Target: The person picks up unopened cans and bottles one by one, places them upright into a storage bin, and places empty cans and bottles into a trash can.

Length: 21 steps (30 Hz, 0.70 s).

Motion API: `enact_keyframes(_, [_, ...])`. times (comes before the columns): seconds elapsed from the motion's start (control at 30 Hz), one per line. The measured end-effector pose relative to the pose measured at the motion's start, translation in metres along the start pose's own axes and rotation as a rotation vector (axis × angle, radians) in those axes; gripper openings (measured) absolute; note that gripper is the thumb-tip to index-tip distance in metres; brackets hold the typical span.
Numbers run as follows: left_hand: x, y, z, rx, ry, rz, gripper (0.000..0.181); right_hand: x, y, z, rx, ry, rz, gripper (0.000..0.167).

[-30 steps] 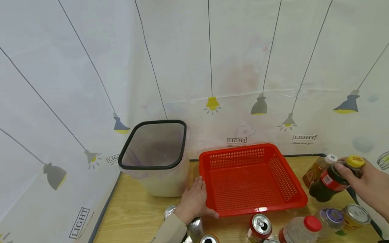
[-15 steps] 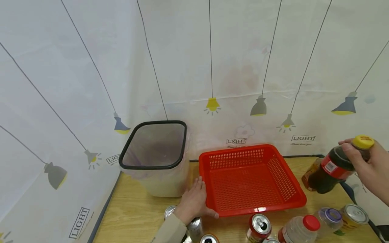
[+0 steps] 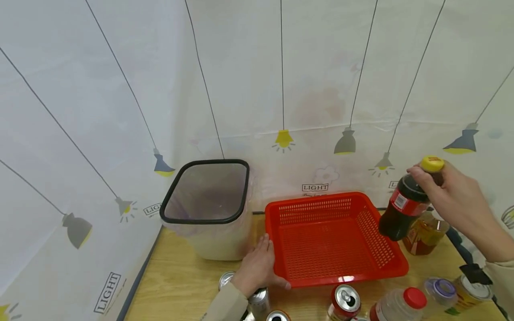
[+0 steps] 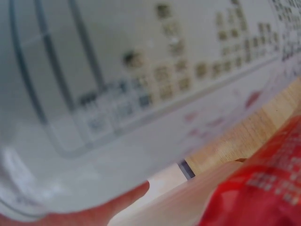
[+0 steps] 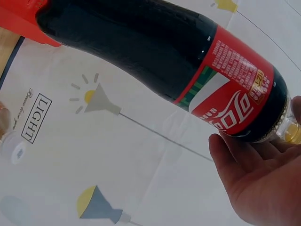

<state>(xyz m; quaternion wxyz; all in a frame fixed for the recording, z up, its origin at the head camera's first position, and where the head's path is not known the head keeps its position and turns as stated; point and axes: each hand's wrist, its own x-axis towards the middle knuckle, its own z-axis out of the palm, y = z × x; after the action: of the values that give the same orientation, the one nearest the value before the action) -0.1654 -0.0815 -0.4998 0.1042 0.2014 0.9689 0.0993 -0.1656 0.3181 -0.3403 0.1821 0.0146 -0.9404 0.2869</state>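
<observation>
My right hand [image 3: 462, 196] grips a dark cola bottle [image 3: 404, 207] by its neck, just below the yellow cap. The bottle hangs tilted over the right rim of the red basket [image 3: 329, 249]. In the right wrist view the hand [image 5: 263, 179] holds the cap end of the cola bottle [image 5: 141, 47], whose red label shows. My left hand [image 3: 258, 267] rests against the basket's left side, fingers relaxed. A large pale can or bottle surface [image 4: 117, 94] fills much of the left wrist view, with part of a finger below it.
A bin with a black rim [image 3: 237, 218] stands left of the basket. Right of the basket is an amber bottle [image 3: 423, 234]. Along the front are a red can [image 3: 344, 303], a red-capped bottle [image 3: 401, 305], a purple-lidded container [image 3: 441, 294] and several other cans.
My right hand has lifted the cola bottle and carried it left, from beside the amber bottle to the basket's right rim. My left hand stays at the basket.
</observation>
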Motion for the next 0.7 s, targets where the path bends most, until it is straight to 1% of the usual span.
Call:
enact_keyframes(0.2, [0.001,0.000,0.001,0.001,0.002,0.005,0.130,0.026,-0.010,0.009,0.033,-0.093,-0.028,0.054])
enact_keyframes(0.33, [0.001,0.001,0.000,-0.002,0.002,0.004,0.130,0.041,-0.012,0.022,0.038,-0.136,-0.034,0.057])
enact_keyframes(0.4, [0.000,0.002,-0.001,0.004,0.004,0.007,0.130,0.048,-0.011,0.030,0.030,-0.156,-0.036,0.058])
enact_keyframes(0.53, [-0.001,0.003,-0.002,0.008,-0.003,0.007,0.130,0.061,-0.004,0.047,-0.027,-0.198,-0.030,0.057])
enact_keyframes(0.63, [0.000,0.002,-0.001,0.018,-0.011,0.002,0.130,0.069,0.002,0.063,-0.056,-0.238,-0.010,0.057])
enact_keyframes(0.7, [0.001,0.002,-0.001,0.031,-0.011,0.003,0.130,0.072,0.006,0.073,-0.056,-0.255,0.002,0.054])
